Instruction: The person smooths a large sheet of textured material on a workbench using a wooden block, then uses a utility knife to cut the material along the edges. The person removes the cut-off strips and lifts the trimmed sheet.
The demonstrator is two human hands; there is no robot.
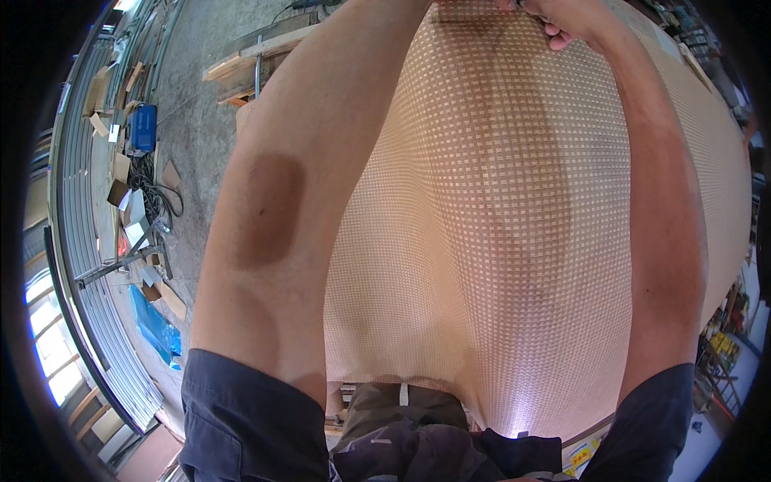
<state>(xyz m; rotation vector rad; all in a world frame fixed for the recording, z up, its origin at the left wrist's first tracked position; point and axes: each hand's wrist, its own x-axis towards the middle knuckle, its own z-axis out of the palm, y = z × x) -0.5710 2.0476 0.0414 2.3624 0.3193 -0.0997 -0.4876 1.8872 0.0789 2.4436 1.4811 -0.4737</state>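
Woven mesh panel (490, 241) spreads under both my arms, reaching far edge. Right hand (562, 20) grip pinched on that edge; left hand out of view. Risk: pinch slips, weave frays.

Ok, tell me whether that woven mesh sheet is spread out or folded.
Spread out: the woven mesh sheet lies open across the view between both forearms, no folds visible.

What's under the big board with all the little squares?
Below the board's near edge, the person's grey trousers show. To its left lies concrete floor with planks. Whatever holds the board up is covered. The right hand touches its far edge.
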